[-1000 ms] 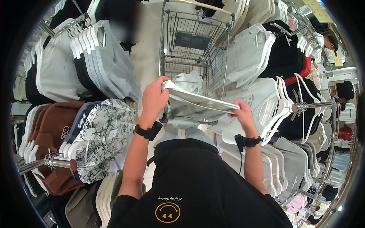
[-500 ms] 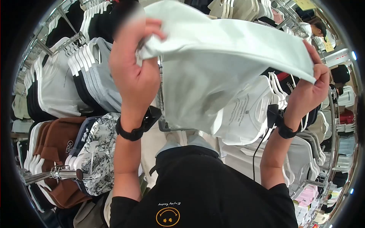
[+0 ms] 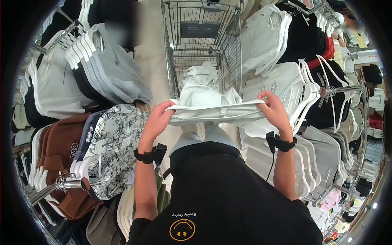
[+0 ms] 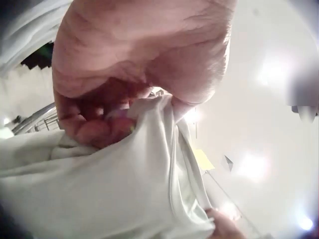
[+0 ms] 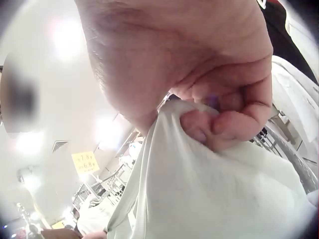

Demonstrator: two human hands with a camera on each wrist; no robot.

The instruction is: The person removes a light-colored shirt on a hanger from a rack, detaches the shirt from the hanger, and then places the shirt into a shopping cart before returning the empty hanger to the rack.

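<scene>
- The left hand (image 3: 158, 119) pinches one end of a pale garment (image 3: 204, 115), thumb and curled fingers gathering the cloth into folds.
- The right hand (image 3: 274, 112) grips the other end in the same way; its wrist view shows the cloth bunched at the fingertips.
- The garment spans the gap between the hands, in front of the waist, its upper edge nearly level; a small light tag (image 3: 223, 111) shows near the middle of that edge.
- Each wrist wears a black band, one on the left (image 3: 143, 156) and one on the right (image 3: 286, 143).
- Just beyond the garment, more pale cloth (image 3: 200, 76) lies crumpled at the shopping cart (image 3: 192, 54); whether it is part of the held piece cannot be told.
- To the left hang grey shirts (image 3: 118, 67), brown tops (image 3: 61, 136) and a leaf-print shirt (image 3: 116, 141).
- To the right hang white shirts (image 3: 261, 41) and black tops (image 3: 301, 47).
- The right wrist view also catches a yellow sign (image 5: 84, 163) near the ceiling.
</scene>
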